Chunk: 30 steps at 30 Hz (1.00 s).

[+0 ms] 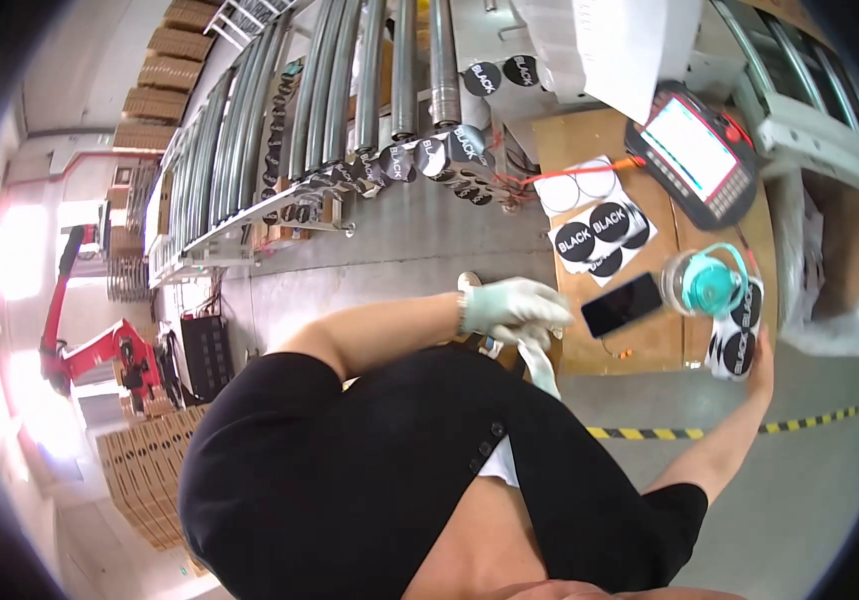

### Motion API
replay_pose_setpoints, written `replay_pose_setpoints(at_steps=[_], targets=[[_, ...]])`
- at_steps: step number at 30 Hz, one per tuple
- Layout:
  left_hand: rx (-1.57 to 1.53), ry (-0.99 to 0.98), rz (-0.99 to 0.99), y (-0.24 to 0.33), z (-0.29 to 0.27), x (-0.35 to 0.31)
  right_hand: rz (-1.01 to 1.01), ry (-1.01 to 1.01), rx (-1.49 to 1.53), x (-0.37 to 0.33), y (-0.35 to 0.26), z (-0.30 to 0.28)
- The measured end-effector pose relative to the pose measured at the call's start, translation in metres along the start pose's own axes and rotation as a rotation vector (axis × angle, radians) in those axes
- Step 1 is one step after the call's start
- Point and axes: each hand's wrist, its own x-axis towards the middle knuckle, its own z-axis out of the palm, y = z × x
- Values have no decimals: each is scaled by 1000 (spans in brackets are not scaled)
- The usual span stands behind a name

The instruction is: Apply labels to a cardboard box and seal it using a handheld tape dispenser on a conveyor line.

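My left hand (514, 308) wears a white knit glove and is closed beside the near left corner of the cardboard-topped table (574, 350). A loose white glove (539, 368) hangs from its fingers. My right hand (761, 365) is bare and grips the edge of a stack of round black stickers (734, 345) at the table's right side; its fingertips are partly hidden. Next to that stack stands a clear bottle with a teal lid (711, 287). A dark smartphone (623, 305) lies left of the bottle. More sticker sheets (604, 240) lie beyond the phone.
A robot teach pendant (694, 155) with an orange cable lies at the table's far end. Roller conveyors (349, 90) stand ahead and left, with a red robot arm (109, 350) farther left. A lined box (834, 260) is at right; striped floor tape (649, 434) runs nearby.
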Motion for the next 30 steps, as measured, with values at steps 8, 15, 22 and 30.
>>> replay_pose_setpoints(at_steps=[8, 15, 22, 30], targets=[[48, -277, -24, -14, 98, 187, -11, 294, -223, 12, 25, -39], [-183, -178, -73, -27, 155, 306, 214, 419, -452, 11, -7, 27], [-244, -221, -141, -23, 155, 312, 282, 409, -380, -2, -4, 39], [-309, -251, -86, -29, 153, 316, 10, 455, -281, 17, 23, 36]])
